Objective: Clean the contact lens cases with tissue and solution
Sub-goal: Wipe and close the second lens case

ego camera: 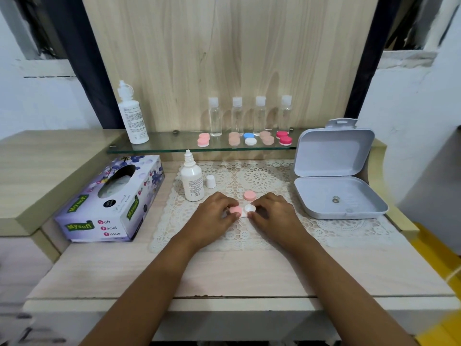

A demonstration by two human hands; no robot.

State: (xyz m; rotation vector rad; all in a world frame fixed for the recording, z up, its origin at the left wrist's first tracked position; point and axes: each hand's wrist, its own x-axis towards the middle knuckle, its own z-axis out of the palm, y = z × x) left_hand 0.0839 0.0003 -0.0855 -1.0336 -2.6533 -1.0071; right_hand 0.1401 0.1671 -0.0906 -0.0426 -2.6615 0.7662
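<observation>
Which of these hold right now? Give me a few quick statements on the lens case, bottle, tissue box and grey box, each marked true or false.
1. The left hand and right hand both hold the lens case on the lace mat. True.
2. Both caps are screwed onto the lens case. False: one pink cap lies loose on the mat just behind it, and the well by the right hand is open.
3. The small bottle has its cap on. False: its white cap stands beside it on the mat.
4. The grey box is open. True.
5. The tissue box sits to the right of the hands. False: it is on the left.
</observation>
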